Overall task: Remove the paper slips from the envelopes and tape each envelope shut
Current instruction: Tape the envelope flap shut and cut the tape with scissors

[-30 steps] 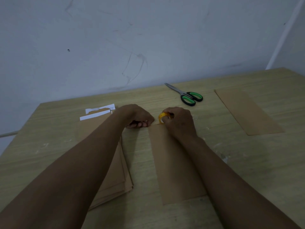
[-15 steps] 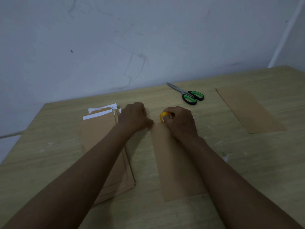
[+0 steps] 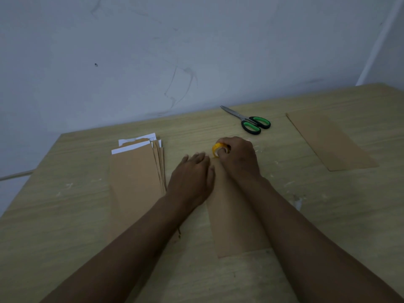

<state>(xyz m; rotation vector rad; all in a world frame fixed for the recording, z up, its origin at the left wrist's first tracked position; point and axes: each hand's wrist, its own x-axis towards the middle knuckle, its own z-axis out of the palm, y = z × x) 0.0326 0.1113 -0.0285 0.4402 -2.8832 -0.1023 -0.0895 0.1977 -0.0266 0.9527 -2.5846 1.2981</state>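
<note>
The right hand (image 3: 237, 158) grips a yellow tape roll (image 3: 218, 149) at the flat brown paper envelope (image 3: 236, 215)'s far end, while the left hand (image 3: 191, 178), fisted before, now lies flat.

Count on the wooden table (image 3: 65, 215):
- Stack of brown envelopes (image 3: 135, 178), one; layers too tight to number, several edges fan at its right side.
- White paper slips (image 3: 133, 147) poking from the stack's far end: at least two.
- Single brown envelopes, two: centre envelope (image 3: 236, 232), far-right envelope (image 3: 328, 141).
- Yellow tape roll (image 3: 217, 148), one.
- Green-handled scissors (image 3: 249, 121), one pair.
</note>
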